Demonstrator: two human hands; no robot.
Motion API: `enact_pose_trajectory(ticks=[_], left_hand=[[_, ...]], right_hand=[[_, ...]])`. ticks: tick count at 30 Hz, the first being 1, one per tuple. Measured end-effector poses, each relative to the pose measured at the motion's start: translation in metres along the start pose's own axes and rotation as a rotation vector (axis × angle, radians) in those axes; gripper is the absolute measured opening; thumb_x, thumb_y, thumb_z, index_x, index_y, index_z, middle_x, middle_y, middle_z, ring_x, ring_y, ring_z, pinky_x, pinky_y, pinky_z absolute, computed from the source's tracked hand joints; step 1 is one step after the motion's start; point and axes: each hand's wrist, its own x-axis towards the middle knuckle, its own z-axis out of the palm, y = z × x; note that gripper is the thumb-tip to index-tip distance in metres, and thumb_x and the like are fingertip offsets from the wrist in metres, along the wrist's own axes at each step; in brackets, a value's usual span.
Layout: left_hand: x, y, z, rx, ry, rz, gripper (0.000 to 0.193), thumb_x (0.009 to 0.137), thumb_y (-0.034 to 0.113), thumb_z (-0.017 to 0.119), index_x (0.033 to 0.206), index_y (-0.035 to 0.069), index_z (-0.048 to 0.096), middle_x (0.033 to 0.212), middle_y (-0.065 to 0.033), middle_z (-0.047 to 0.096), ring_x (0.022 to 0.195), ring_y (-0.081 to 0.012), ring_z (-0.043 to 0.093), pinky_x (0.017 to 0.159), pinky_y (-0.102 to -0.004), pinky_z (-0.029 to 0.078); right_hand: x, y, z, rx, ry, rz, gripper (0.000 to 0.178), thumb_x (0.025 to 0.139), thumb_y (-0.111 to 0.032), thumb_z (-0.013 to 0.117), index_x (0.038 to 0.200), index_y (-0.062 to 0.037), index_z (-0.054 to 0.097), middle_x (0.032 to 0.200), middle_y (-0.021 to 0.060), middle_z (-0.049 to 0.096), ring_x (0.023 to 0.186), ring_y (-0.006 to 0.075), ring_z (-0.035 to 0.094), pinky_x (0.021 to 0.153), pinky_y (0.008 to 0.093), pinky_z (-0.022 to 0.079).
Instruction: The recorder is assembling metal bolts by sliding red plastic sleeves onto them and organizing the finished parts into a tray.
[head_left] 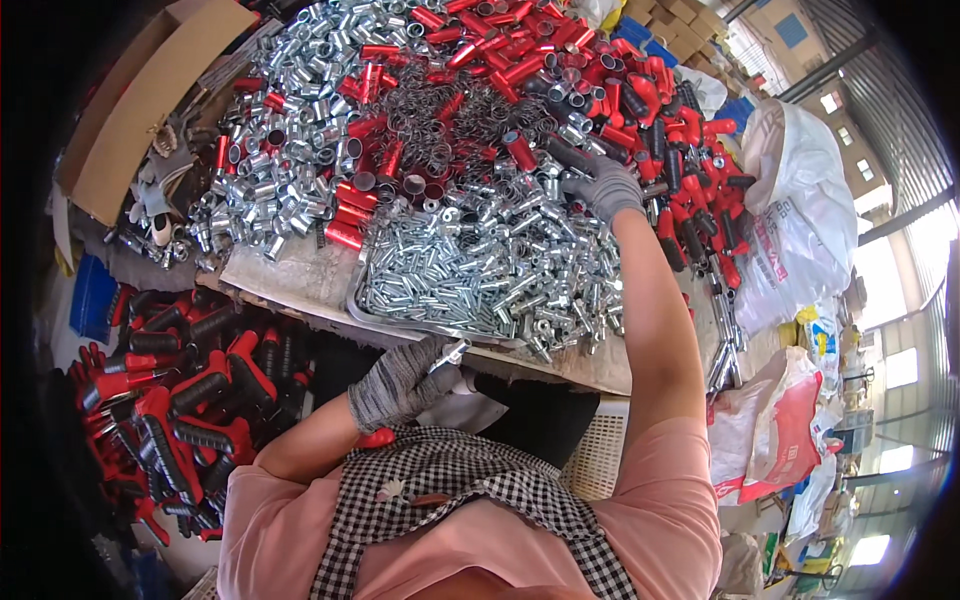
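Note:
My left hand [398, 385], in a grey knitted glove, is closed near my apron at the table's front edge. A small silver metal fitting [452, 354] sticks up from its fingertips, and a red rounded end [376, 438] shows just below the palm. My right arm stretches forward over the table. The gloved right hand [612, 190] is at the right edge of the metal parts, fingers bent and partly hidden, against the end of a dark tube [568, 152]. Just in front of it, a metal tray [440, 327] holds heaped silver bolts and threaded fittings [450, 270].
Silver sleeves [290, 120], red tubes [520, 70] and wire springs [425, 115] cover the table's far half. Red-and-black handles pile up at right [690, 170] and lower left [190, 400]. A cardboard box [150, 115] stands far left; white sacks [800, 200] line the right.

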Motion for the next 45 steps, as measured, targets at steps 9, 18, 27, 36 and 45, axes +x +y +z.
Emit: enact_pose_trajectory(ticks=[9, 18, 27, 36, 45], left_hand=[[-0.001, 0.013, 0.004, 0.236, 0.091, 0.205, 0.042, 0.090, 0.025, 0.057, 0.125, 0.001, 0.052, 0.115, -0.0230, 0.056, 0.106, -0.0380, 0.056, 0.090, -0.0414, 0.045], [-0.008, 0.021, 0.003, 0.250, 0.057, 0.079, 0.052, 0.086, 0.027, 0.062, 0.130, 0.004, 0.047, 0.115, -0.0212, 0.057, 0.107, -0.0343, 0.057, 0.091, -0.0385, 0.045], [-0.009, 0.000, 0.013, 0.205, -0.065, 0.102, 0.045, 0.084, 0.030, 0.064, 0.121, 0.006, 0.054, 0.098, -0.0165, 0.063, 0.088, -0.0295, 0.063, 0.079, -0.0351, 0.050], [-0.023, 0.001, 0.019, 0.102, -0.022, 0.151, 0.039, 0.085, 0.027, 0.066, 0.116, 0.003, 0.058, 0.101, -0.0111, 0.065, 0.096, -0.0201, 0.063, 0.085, -0.0339, 0.049], [-0.026, 0.007, 0.023, 0.266, 0.023, 0.151, 0.038, 0.080, 0.030, 0.070, 0.108, 0.005, 0.061, 0.092, -0.0163, 0.063, 0.086, -0.0323, 0.063, 0.078, -0.0369, 0.050]], right_hand=[[-0.005, -0.026, 0.011, -0.150, -0.199, -0.200, 0.047, 0.071, -0.032, 0.068, 0.109, -0.0046, 0.062, 0.108, 0.0213, 0.061, 0.103, 0.0344, 0.058, 0.091, 0.0396, 0.044], [-0.101, -0.068, -0.019, 0.377, 0.109, -0.297, 0.018, 0.077, -0.009, 0.064, 0.091, 0.0000, 0.060, 0.081, 0.0088, 0.061, 0.081, 0.0162, 0.059, 0.073, 0.0305, 0.047], [-0.201, -0.090, -0.024, 0.655, -0.508, -0.625, 0.031, 0.072, -0.016, 0.074, 0.098, -0.0061, 0.061, 0.080, 0.0067, 0.064, 0.067, 0.0191, 0.063, 0.064, 0.0302, 0.050], [-0.232, -0.124, -0.009, 0.311, -0.101, -0.840, 0.067, 0.066, -0.021, 0.074, 0.127, -0.0061, 0.052, 0.109, 0.0186, 0.059, 0.098, 0.0402, 0.058, 0.084, 0.0429, 0.049], [-0.242, -0.114, -0.029, 0.352, -0.317, -0.529, 0.069, 0.069, -0.037, 0.078, 0.124, -0.0017, 0.053, 0.076, 0.0135, 0.066, 0.067, 0.0285, 0.066, 0.061, 0.0361, 0.053]])
